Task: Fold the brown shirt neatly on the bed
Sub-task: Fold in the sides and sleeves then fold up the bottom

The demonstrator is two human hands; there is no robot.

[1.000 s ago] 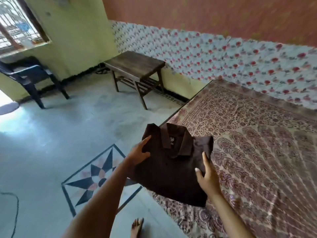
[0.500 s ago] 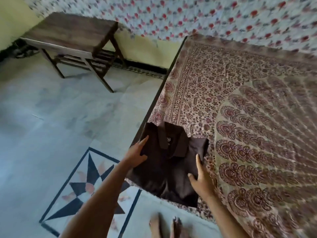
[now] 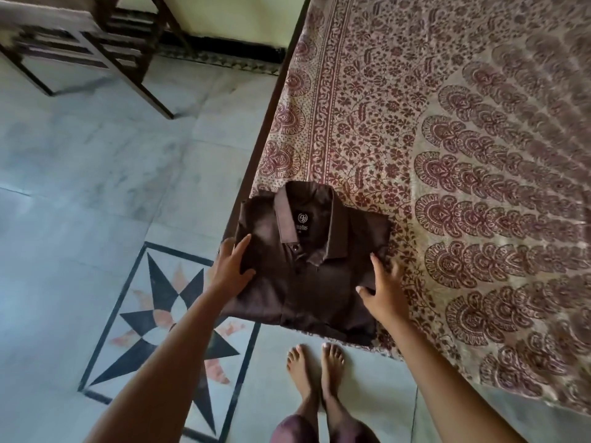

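The brown shirt [image 3: 307,273] is folded into a compact rectangle, collar and label facing up. It lies at the near corner of the bed [image 3: 463,155], its lower left part over the bed's edge. My left hand [image 3: 232,270] grips the shirt's left side, thumb on top. My right hand [image 3: 382,289] grips the right side, thumb on the cloth and fingers along the edge.
A patterned maroon and cream spread covers the bed. A wooden side table [image 3: 96,49] stands on the tiled floor at the upper left. My bare feet [image 3: 315,366] stand right below the shirt, beside a star inlay [image 3: 166,318] in the floor.
The shirt, held up in both hands, has come down onto the bed's corner. My view has tilted downward, and both hands stay on the shirt's sides.
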